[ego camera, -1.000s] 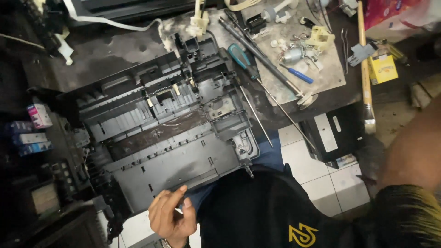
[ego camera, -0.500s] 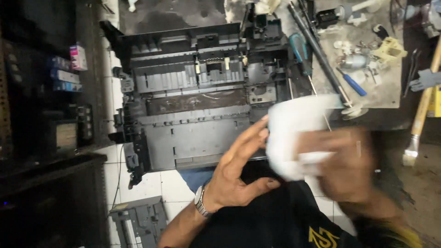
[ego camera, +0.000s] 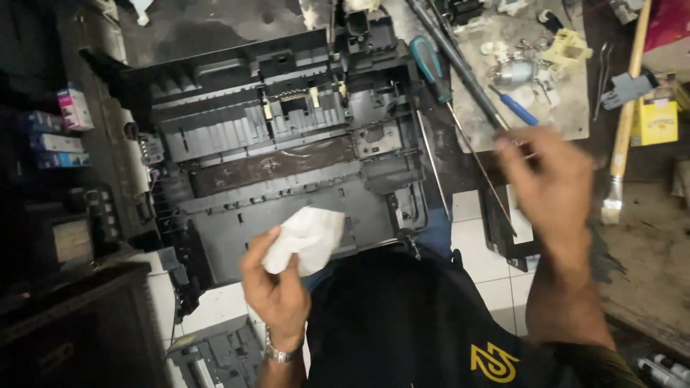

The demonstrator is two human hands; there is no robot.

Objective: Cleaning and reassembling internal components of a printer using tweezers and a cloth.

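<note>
Green-handled screwdriver (ego camera: 431,68) lies right of the printer's top corner. Blue screwdriver (ego camera: 514,106) and small motor (ego camera: 514,72) sit on a dirty board (ego camera: 568,122). Wooden paintbrush (ego camera: 624,129) runs down the right side, yellow box (ego camera: 655,122) beside it. Ink boxes (ego camera: 61,129) stacked at left.

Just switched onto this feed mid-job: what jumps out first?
A stripped black printer chassis fills the middle, lying open on the floor. Over its near edge the left hand pinches a crumpled white tissue. To the right, the right hand reaches, blurred, toward a thin metal rod beside a teal-handled screwdriver and a board littered with small parts.
</note>
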